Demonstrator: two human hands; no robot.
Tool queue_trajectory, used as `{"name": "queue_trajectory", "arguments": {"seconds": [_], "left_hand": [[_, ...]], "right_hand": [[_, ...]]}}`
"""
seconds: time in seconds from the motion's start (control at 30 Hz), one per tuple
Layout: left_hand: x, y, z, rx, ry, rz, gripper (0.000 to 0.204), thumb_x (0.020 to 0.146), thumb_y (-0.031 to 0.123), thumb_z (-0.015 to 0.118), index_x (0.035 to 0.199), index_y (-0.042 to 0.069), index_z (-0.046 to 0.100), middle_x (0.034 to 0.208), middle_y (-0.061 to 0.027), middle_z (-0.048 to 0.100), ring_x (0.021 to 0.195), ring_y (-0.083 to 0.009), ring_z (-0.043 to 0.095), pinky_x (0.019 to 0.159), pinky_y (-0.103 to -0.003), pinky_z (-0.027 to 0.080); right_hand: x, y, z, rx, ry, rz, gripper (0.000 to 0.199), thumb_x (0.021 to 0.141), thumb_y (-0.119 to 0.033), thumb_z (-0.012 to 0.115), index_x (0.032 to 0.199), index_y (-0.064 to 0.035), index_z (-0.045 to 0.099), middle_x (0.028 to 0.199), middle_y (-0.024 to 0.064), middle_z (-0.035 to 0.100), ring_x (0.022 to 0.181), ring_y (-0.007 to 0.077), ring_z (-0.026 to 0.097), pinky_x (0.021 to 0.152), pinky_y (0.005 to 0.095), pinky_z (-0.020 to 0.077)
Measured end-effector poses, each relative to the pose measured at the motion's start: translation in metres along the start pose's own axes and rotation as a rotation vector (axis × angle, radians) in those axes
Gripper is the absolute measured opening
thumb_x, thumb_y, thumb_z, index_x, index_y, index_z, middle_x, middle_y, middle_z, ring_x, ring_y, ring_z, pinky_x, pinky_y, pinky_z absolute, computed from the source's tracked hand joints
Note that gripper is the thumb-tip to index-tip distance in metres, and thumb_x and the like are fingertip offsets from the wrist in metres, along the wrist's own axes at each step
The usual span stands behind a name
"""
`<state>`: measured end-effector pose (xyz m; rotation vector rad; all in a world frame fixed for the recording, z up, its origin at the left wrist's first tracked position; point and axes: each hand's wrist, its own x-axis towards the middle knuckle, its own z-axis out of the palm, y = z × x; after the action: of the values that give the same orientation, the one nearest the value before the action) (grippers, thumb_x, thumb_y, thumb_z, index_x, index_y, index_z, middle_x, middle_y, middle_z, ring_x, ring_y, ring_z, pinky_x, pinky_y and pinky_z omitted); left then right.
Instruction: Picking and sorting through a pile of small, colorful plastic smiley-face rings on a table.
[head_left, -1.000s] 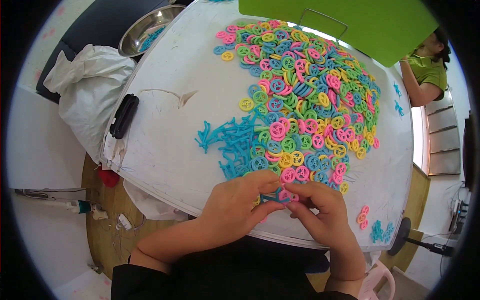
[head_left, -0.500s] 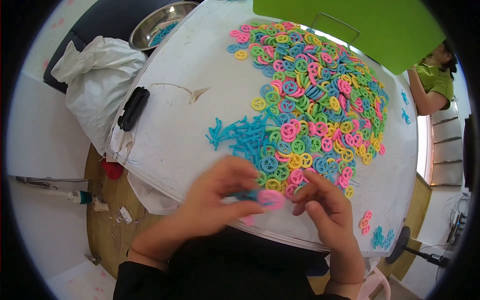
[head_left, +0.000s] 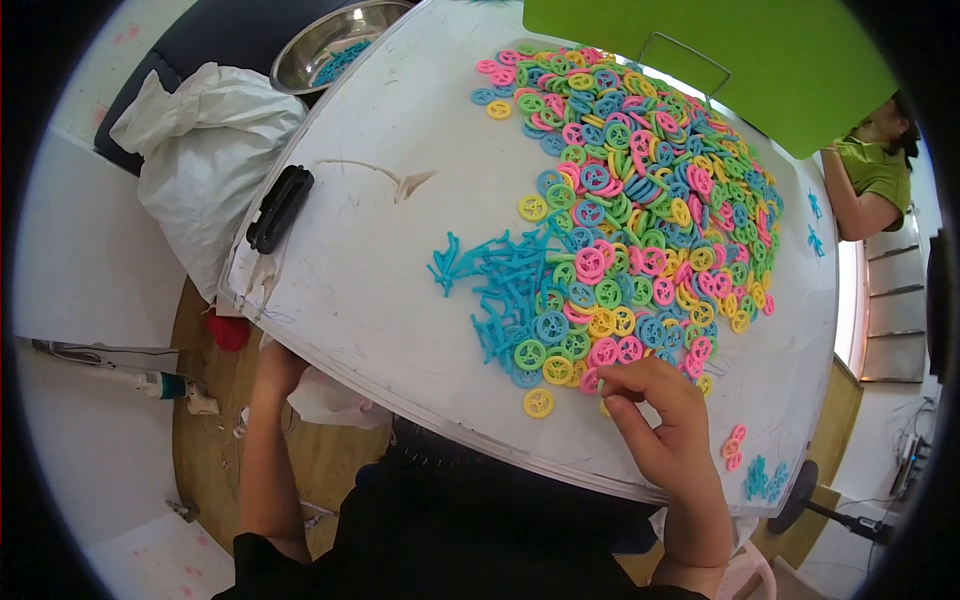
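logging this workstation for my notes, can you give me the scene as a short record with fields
left hand: beyond the near table edge, partly hidden, beside a pale bag; grip not visible
left hand position: lower left of the view
right hand: over the near edge of the wheel pile; whether it holds anything is unclear
wheel pile: pink, yellow, green and blue spoked rings
blue pieces: thin, heaped left of the wheels
bowl: metal, beyond the table's left edge, blue pieces inside
co-worker: green top, far right
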<state>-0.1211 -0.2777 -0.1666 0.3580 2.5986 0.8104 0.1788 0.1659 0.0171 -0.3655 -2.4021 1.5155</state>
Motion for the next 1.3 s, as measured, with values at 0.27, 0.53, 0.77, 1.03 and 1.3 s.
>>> {"name": "queue_trajectory", "arguments": {"seconds": [0.27, 0.53, 0.77, 1.03, 1.3], "left_hand": [[-0.054, 0.15, -0.009, 0.465, -0.554, 0.346, 0.034, 0.086, 0.025, 0.071, 0.114, 0.006, 0.071, 0.108, -0.0195, 0.071, 0.097, -0.0355, 0.068, 0.083, -0.043, 0.054], [-0.07, 0.305, 0.0, 0.17, -0.287, 1.051, 0.023, 0.084, 0.011, 0.071, 0.107, 0.008, 0.069, 0.094, -0.0088, 0.066, 0.085, -0.0273, 0.063, 0.073, -0.039, 0.05], [-0.05, 0.327, 0.049, 0.224, -0.087, 1.07, 0.032, 0.073, 0.016, 0.079, 0.101, 0.009, 0.065, 0.098, -0.008, 0.057, 0.092, -0.0295, 0.057, 0.08, -0.039, 0.046], [-0.049, 0.319, 0.049, 0.135, -0.106, 0.965, 0.025, 0.075, 0.012, 0.079, 0.095, 0.007, 0.066, 0.1, -0.0091, 0.058, 0.096, -0.0308, 0.057, 0.083, -0.041, 0.048], [-0.041, 0.316, 0.034, -0.102, 0.388, 1.016, 0.026, 0.082, -0.007, 0.067, 0.105, 0.004, 0.068, 0.096, -0.0115, 0.068, 0.081, -0.0314, 0.065, 0.069, -0.037, 0.053]], "right_hand": [[-0.003, 0.003, -0.004, -0.234, 0.015, 0.025, 0.029, 0.082, 0.007, 0.069, 0.109, -0.0022, 0.069, 0.085, 0.0082, 0.065, 0.07, 0.0182, 0.063, 0.065, 0.029, 0.0508], [0.002, -0.002, 0.026, -0.618, -0.319, -0.304, 0.034, 0.077, -0.013, 0.078, 0.108, -0.0082, 0.067, 0.095, 0.0074, 0.063, 0.08, 0.0259, 0.065, 0.062, 0.0371, 0.0524], [0.002, 0.006, 0.044, -0.684, -0.267, -0.341, 0.033, 0.076, -0.015, 0.078, 0.105, -0.0061, 0.065, 0.093, 0.0066, 0.06, 0.077, 0.025, 0.063, 0.059, 0.0369, 0.0499], [0.004, 0.013, 0.045, -0.748, -0.236, -0.397, 0.033, 0.074, -0.01, 0.075, 0.105, -0.005, 0.066, 0.093, 0.0062, 0.059, 0.075, 0.0233, 0.062, 0.057, 0.0359, 0.049], [0.005, 0.017, 0.043, -0.706, -0.184, -0.414, 0.034, 0.073, -0.008, 0.075, 0.106, -0.0047, 0.067, 0.096, 0.007, 0.06, 0.075, 0.0241, 0.063, 0.054, 0.0345, 0.0493]]}}
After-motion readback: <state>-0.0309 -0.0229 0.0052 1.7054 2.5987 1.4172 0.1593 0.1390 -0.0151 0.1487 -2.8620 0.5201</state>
